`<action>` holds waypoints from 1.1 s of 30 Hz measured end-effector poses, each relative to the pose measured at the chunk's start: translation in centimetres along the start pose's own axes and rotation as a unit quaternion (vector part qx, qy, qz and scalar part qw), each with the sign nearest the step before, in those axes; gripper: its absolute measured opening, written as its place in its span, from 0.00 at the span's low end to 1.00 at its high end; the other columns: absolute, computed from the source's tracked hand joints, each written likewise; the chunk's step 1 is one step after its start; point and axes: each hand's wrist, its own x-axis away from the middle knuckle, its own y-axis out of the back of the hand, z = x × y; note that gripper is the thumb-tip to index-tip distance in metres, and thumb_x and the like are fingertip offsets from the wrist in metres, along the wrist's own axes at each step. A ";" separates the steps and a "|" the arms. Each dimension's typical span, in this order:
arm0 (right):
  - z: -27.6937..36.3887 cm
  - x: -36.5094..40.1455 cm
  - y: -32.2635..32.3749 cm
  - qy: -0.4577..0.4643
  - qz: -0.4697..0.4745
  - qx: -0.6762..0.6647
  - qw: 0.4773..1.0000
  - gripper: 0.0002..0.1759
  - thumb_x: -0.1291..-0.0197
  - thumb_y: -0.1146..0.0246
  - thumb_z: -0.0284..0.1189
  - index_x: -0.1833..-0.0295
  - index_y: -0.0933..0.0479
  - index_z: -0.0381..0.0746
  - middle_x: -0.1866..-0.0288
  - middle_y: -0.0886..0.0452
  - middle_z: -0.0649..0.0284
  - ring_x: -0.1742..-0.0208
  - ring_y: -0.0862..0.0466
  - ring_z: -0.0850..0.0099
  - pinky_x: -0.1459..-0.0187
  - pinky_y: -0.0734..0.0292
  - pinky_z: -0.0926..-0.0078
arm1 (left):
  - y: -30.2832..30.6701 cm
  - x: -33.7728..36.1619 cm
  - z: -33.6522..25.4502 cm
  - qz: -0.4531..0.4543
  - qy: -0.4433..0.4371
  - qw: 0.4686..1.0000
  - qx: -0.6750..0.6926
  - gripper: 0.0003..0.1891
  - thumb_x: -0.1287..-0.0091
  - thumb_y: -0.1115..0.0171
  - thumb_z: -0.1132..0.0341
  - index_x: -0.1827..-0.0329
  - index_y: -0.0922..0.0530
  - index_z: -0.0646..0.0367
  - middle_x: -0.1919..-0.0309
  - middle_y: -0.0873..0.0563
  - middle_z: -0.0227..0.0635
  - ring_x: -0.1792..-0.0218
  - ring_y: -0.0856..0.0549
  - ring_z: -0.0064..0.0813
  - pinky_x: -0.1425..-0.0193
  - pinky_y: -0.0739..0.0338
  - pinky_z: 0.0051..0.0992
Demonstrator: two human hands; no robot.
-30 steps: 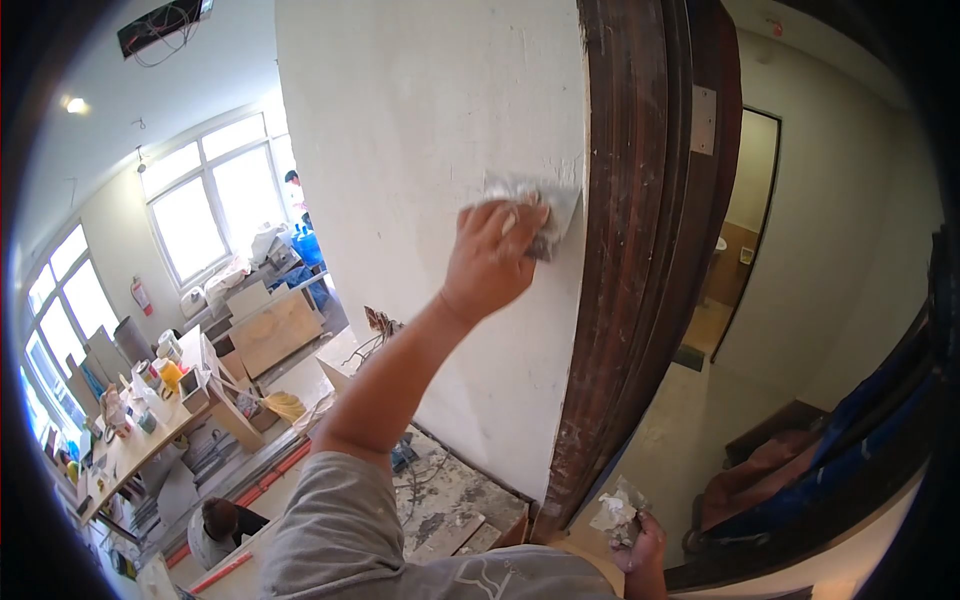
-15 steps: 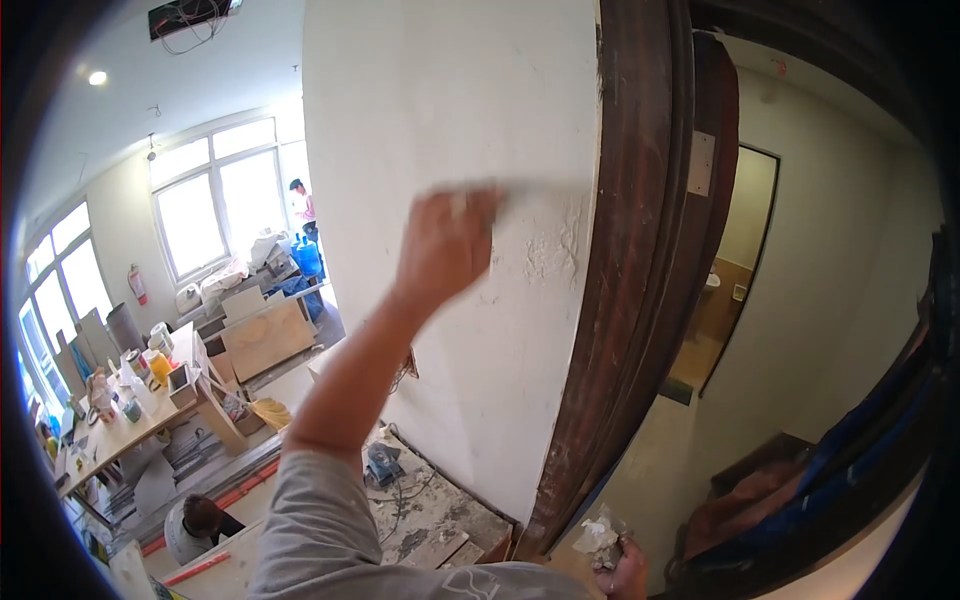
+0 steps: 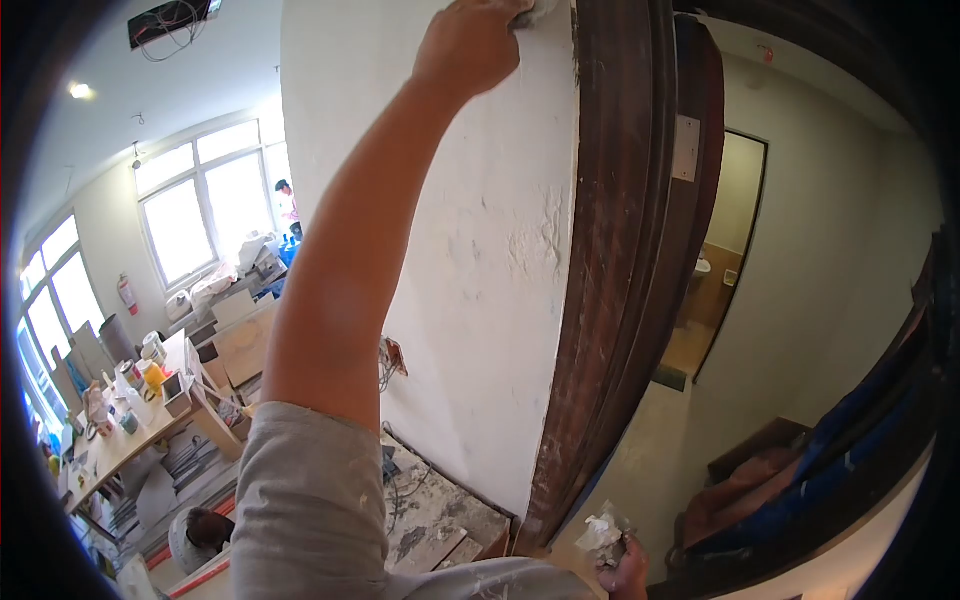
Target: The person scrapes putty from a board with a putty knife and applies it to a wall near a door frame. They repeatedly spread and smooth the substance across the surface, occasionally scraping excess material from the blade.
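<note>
My left hand [image 3: 470, 45] is raised to the top of the white wall [image 3: 450, 300], shut on a putty knife [image 3: 538, 10] whose blade is only partly in view at the frame's upper edge, pressed beside the dark wooden door frame [image 3: 620, 250]. A rough patch of fresh filler [image 3: 535, 240] shows on the wall below it. Low at the bottom edge, my right hand [image 3: 628, 575] grips a small tool carrying a lump of white filler [image 3: 603, 532].
A work table [image 3: 120, 440] crowded with cans and bottles stands at the left under the windows. A person [image 3: 195, 535] crouches below, another [image 3: 285, 200] stands by the far window. Wires [image 3: 390, 360] hang from the wall. An open doorway [image 3: 715, 250] lies at the right.
My left hand has swept the putty knife up the wall from mid-height to the top, leaving a rough filler patch exposed. My right hand has stayed low with its lump of filler.
</note>
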 end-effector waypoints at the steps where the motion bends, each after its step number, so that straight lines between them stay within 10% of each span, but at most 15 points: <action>1: 0.0 0.1 0.2 0.002 -0.007 -0.011 1.000 0.15 0.32 0.45 0.40 0.46 0.22 0.46 0.53 0.15 0.69 0.59 0.16 0.68 0.73 0.30 0.70 | -0.3 1.5 -0.2 0.006 0.001 1.000 0.017 0.22 0.41 0.43 0.74 0.42 0.17 0.50 0.47 0.13 0.40 0.44 0.17 0.45 0.37 0.23 0.40; 27: -0.1 1.4 -2.3 0.025 -0.001 0.010 1.000 0.15 0.31 0.44 0.39 0.45 0.24 0.44 0.53 0.16 0.65 0.61 0.17 0.66 0.70 0.30 0.67 | 5.2 36.6 -14.4 0.231 0.030 0.957 0.171 0.29 0.52 0.33 0.73 0.42 0.18 0.53 0.40 0.19 0.34 0.42 0.21 0.36 0.39 0.29 0.42; 33: -0.6 1.3 -0.9 0.039 -0.035 0.083 0.995 0.15 0.30 0.45 0.42 0.46 0.22 0.46 0.56 0.17 0.68 0.62 0.17 0.70 0.72 0.28 0.71 | 8.0 29.9 -9.5 0.135 -0.004 0.977 0.163 0.20 0.47 0.38 0.77 0.49 0.16 0.53 0.55 0.13 0.30 0.53 0.17 0.33 0.50 0.26 0.37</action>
